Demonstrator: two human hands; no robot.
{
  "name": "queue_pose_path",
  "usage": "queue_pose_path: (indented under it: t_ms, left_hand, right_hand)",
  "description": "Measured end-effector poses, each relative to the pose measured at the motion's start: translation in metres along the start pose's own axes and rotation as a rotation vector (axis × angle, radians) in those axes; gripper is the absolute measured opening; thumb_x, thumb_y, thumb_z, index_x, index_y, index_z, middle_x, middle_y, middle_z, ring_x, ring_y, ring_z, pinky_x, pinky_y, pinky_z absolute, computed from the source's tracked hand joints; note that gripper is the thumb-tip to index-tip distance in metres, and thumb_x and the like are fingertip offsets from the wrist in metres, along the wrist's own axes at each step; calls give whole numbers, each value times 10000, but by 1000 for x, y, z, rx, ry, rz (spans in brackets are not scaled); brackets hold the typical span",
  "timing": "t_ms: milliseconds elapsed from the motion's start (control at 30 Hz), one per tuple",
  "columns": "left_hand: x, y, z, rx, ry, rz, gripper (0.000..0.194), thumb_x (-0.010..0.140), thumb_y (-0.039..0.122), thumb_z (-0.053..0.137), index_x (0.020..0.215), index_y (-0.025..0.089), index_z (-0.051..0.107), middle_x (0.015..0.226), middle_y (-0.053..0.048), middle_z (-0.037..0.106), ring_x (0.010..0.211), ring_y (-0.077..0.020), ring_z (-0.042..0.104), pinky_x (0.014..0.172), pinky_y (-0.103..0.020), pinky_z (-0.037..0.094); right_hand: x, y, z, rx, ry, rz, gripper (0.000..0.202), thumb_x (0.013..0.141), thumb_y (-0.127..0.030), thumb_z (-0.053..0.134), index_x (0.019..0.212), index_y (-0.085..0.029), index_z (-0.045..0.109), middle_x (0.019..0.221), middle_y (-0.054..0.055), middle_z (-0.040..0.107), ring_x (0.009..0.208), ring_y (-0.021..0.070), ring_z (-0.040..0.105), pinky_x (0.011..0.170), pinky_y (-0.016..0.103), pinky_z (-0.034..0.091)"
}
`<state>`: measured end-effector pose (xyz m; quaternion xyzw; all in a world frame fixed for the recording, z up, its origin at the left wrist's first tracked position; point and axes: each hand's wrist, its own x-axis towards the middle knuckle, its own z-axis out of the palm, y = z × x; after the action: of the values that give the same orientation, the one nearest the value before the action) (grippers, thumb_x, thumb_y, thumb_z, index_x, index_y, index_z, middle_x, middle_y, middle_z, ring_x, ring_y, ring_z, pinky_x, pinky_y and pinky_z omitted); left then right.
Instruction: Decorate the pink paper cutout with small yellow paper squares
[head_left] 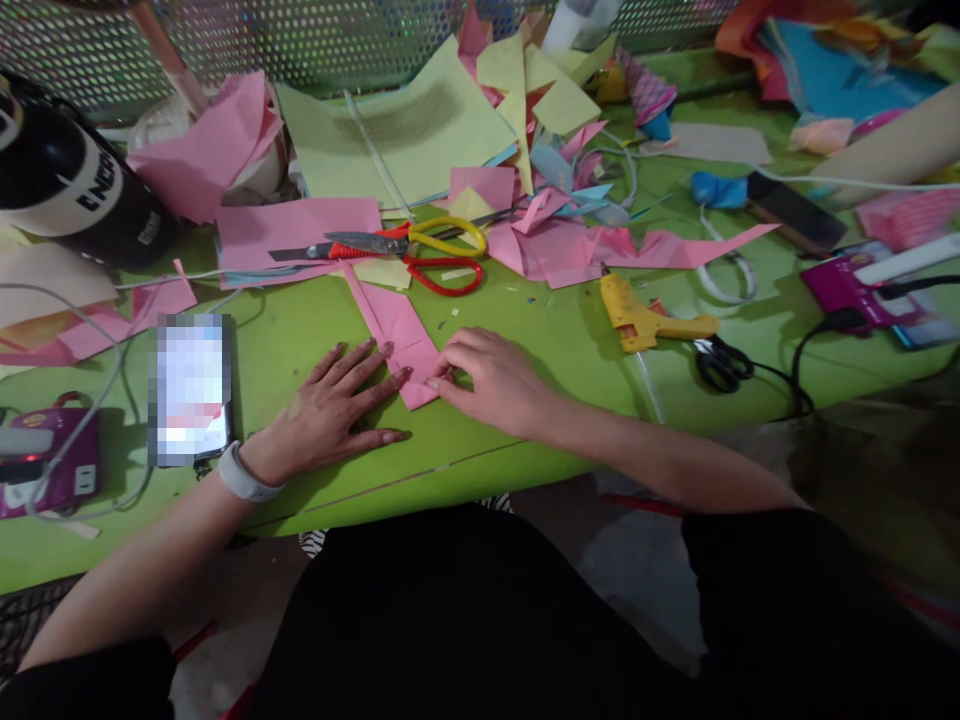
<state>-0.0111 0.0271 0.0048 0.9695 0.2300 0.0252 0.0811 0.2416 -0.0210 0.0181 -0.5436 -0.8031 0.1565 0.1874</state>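
A folded pink paper piece (401, 330) lies on the green table (300, 325) in front of me, its long narrow end pointing up and left. My left hand (334, 410) rests flat with fingers spread, two fingertips on the paper's left edge. At the paper's lower right edge, my right hand (487, 380) pinches the border between thumb and index finger. Just beyond the paper lie scissors (446, 265) with one red and one yellow handle, closed, on a stack of pink sheets (300, 225).
A phone (191, 390) and a purple power box (75, 455) lie at left, below a black bottle (82, 180). Yellow sheets (405, 120) and pink scraps (555, 245) fill the back. A yellow glue gun (649, 315) and black scissors (721, 363) lie right.
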Motion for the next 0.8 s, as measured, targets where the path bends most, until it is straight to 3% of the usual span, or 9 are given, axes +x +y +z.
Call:
queue_pose_path:
  t_ms: [133,200,367,800]
  left_hand:
    - [0,0,0,10,-4,0,729,938,682,430,1518,242,413,1640,-113,279,1518,-302,252,1238,-509,208]
    - [0,0,0,19,0,4,740,932,689,433,1517,235,414,1638,-120,281,1518,-300,255,1237,-507,211]
    - [-1,1,1,21,11,9,739,934,669,459,1534,245,382,1640,-123,274,1522,-294,243,1242,-500,197]
    - [-1,0,1,-9,4,-3,766,915,661,513,1553,275,339,1658,-86,229,1529,-291,218,1256,-483,168]
  right_hand:
    - [-17,-9,9,-118,73,-349,368,1013,-408,474,1135,-137,691,1173,131,705,1087,250,609,904,410,463]
    - [-26,-11,17,-191,64,-433,536,1008,-513,448,1279,-90,634,1321,167,654,1229,280,562,970,434,458]
    - [-39,-10,30,-300,72,-421,757,980,-627,405,1395,-7,530,1418,200,580,1309,306,526,1022,440,460]
    - [-40,-10,31,-272,64,-376,812,950,-691,392,1409,-35,528,1436,206,562,1313,310,515,1011,456,477]
